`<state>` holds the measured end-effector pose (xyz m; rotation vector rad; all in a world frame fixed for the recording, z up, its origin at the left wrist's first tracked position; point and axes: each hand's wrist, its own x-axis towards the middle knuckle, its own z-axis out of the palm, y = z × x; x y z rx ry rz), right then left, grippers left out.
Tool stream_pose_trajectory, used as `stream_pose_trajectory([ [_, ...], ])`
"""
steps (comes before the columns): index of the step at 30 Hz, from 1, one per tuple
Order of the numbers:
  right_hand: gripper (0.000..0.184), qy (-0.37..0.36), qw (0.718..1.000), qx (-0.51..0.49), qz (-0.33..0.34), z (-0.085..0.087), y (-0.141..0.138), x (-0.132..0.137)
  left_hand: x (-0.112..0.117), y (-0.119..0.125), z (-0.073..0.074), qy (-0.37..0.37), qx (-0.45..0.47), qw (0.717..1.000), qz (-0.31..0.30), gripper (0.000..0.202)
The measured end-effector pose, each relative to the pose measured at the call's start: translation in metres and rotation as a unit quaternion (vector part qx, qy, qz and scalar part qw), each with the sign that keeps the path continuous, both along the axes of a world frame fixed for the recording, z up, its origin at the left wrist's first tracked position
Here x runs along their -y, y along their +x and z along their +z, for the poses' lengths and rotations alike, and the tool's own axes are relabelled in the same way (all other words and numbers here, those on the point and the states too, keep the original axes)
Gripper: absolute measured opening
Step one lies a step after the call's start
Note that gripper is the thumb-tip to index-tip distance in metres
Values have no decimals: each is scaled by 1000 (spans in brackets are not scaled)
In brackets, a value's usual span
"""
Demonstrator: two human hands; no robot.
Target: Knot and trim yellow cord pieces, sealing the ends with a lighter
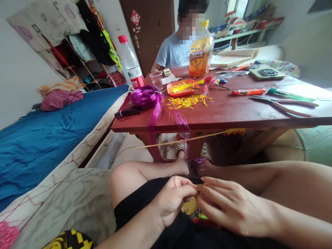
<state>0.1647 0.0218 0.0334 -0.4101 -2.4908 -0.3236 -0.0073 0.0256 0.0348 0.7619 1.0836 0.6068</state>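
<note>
My left hand is closed above my lap, thumb and forefinger pinched together. Its fingertips meet those of my right hand, whose fingers reach leftward and lie close together. Whatever both hands pinch is too small and too covered to name; a tiny yellow bit shows by the fingertips. Beyond them, a purple thread bundle lies on the table with strands hanging over the front edge. Beside it are a pile of yellow wire-like pieces with reddish tips and an orange tray holding yellow strands.
On the red table are pliers, an orange cutter, a drink bottle, a water bottle and a plastic cup. A thin stick spans below the table edge. Another person sits opposite. A blue-covered bed stands left.
</note>
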Motion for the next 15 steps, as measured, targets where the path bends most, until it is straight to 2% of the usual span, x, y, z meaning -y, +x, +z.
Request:
stream_pose_trajectory([
  [3,40,-67,997,-28,3,3,-2,0,4,1,0,22,-4,1000,8,9],
  [5,41,-200,978,-56,-26,5,-6,-1,9,3,1,150,-71,986,1,8],
  [6,39,-294,951,-75,-55,6,-8,-2,13,4,2,247,-125,961,-2,10],
  [7,35,-396,909,-101,-85,6,-11,-3,16,4,2,352,-185,917,-3,12],
  [9,28,-591,780,-166,-118,5,-16,-5,22,3,-1,527,-283,801,3,16],
  [11,29,-722,646,-227,-98,3,-21,-8,25,0,-5,642,-333,690,-2,17],
  [12,32,-758,598,-247,-84,2,-22,-10,25,-3,-7,688,-342,640,-16,17],
  [13,34,-781,565,-255,-73,0,-24,-11,25,-5,-7,726,-344,595,-34,16],
  [14,36,-795,546,-256,-67,0,-24,-11,23,-7,-7,753,-342,559,-54,14],
  [15,36,-798,541,-257,-68,-1,-24,-11,22,-8,-6,767,-340,540,-72,14],
])
